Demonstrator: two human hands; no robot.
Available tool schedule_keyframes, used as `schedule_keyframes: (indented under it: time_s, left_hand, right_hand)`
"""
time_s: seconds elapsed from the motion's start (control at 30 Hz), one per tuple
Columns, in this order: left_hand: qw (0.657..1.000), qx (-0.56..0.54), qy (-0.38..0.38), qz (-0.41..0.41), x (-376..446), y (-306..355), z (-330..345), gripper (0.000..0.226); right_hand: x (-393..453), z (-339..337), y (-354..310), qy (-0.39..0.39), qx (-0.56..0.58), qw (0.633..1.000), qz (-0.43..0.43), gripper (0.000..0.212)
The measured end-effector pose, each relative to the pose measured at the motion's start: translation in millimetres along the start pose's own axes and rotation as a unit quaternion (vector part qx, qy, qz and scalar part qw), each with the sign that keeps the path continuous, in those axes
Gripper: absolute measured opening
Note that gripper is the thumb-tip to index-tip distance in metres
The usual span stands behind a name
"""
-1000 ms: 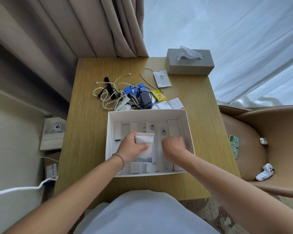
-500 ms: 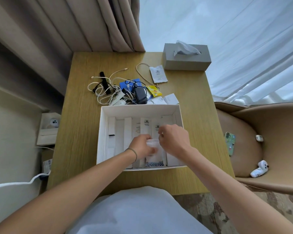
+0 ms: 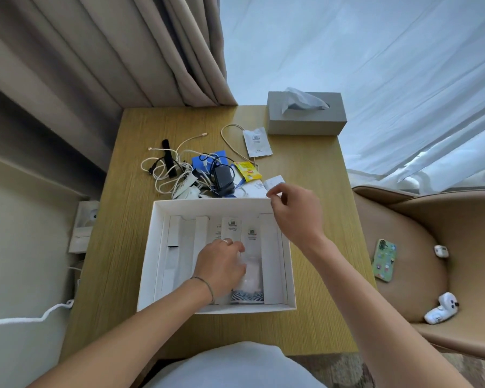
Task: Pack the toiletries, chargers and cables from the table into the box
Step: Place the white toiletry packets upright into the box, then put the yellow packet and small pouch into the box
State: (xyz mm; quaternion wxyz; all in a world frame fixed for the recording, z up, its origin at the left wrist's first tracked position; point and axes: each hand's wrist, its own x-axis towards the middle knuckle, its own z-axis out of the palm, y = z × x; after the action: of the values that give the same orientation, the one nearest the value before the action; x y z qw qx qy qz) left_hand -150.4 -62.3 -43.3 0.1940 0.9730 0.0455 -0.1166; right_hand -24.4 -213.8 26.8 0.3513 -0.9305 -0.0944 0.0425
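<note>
An open white box (image 3: 149, 256) stands on the wooden table (image 3: 118, 242), holding several white toiletry packets in a row. My left hand (image 3: 221, 264) lies inside it, fingers resting on a clear pouch (image 3: 251, 278) with a striped bottom. My right hand (image 3: 294, 211) hovers over the box's far right corner with loosely curled fingers and nothing in it, close to a small white packet (image 3: 275, 182). Behind the box lie tangled white cables (image 3: 165, 175), a black charger (image 3: 223, 177), a blue item (image 3: 207, 161), a yellow sachet (image 3: 247, 170) and a white sachet (image 3: 256, 142).
A grey tissue box (image 3: 305, 113) stands at the table's far right corner. A tan chair (image 3: 431, 247) on the right holds a phone (image 3: 384, 260), an earbud case and a small white toy. Curtains hang behind. A white cord runs along the floor at left.
My right hand has left the pouch and risen toward the box's far right corner. My left hand stays on the pouch, lower in the box. The camera tilted.
</note>
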Motion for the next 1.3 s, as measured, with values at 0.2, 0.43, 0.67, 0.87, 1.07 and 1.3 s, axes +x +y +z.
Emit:
schedule_keyframes:
  time_s: [0.2, 0.43, 0.67, 0.87, 1.07, 1.3]
  left_hand:
    - [0.991, -0.034, 0.124, 0.036, 8, 11, -46, 0.023]
    - [0.973, -0.109, 0.202, 0.024, 48, 5, -94, 0.020]
    - [0.977, -0.123, 0.170, 0.030, 85, -23, -120, 0.020]
    - [0.980, -0.128, 0.147, 0.033, 112, -43, -127, 0.023]
    - [0.981, -0.151, 0.126, 0.005, 140, -57, -124, 0.022]
    - [0.984, -0.159, 0.073, -0.018, 201, -54, -124, 0.019]
  right_hand:
    - [40, -6, 4, -0.019, 0.002, 1.000, 0.001, 0.021]
    - [91, 19, -2, -0.068, -0.024, 0.997, 0.035, 0.021]
    - [142, 75, -3, -0.179, -0.075, 0.979, 0.064, 0.050]
    - [162, 120, 2, -0.242, -0.199, 0.950, 0.008, 0.060]
    - [171, 133, 5, -0.191, -0.226, 0.955, 0.013, 0.024]
    - [182, 116, 13, -0.115, -0.056, 0.981, 0.144, 0.012]
